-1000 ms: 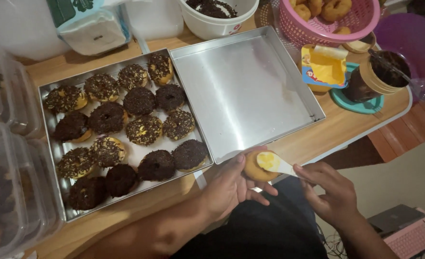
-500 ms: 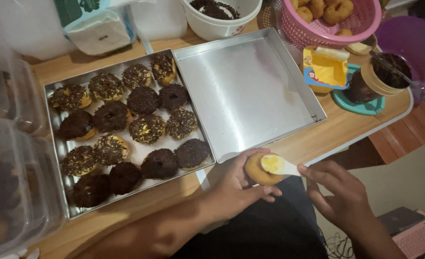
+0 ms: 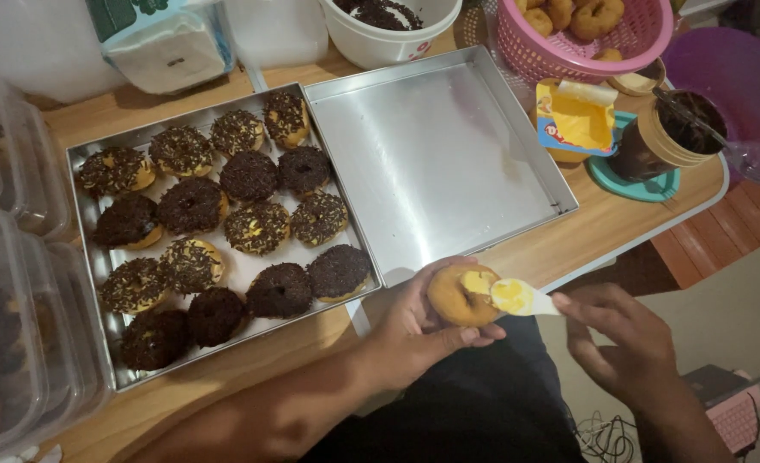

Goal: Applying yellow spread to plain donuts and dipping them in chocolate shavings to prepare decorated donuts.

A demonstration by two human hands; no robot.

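since the earlier frame our view has drifted a little, so the trays sit slightly further left, while both hands have barely shifted at the near edge of the wooden table (image 3: 586,236). our left hand (image 3: 414,330) has its fingers closed around a plain doughnut (image 3: 459,296), cupping it from below and behind, just off the near edge of the table and over our dark lap. our right hand (image 3: 624,339) has its fingers pinched together on the handle end of a small white spreader (image 3: 521,297), whose blade carries yellow spread and touches the top of the doughnut, where a yellow patch already lies. beyond the hands, to the left, a metal tray (image 3: 84,184) holds rows of doughnuts topped with dark sprinkles (image 3: 256,227); touching it on the right is a second metal tray (image 3: 436,159) with a bare floor. at the far right a pink basket (image 3: 594,47) holds more plain doughnuts, with an opened yellow tub of spread (image 3: 573,120) near it and a brown jar of dark spread (image 3: 667,133) standing on a teal lid. far in the middle is a white bowl (image 3: 389,30) of dark sprinkles, and clear plastic boxes (image 3: 15,317) stand at the left edge.
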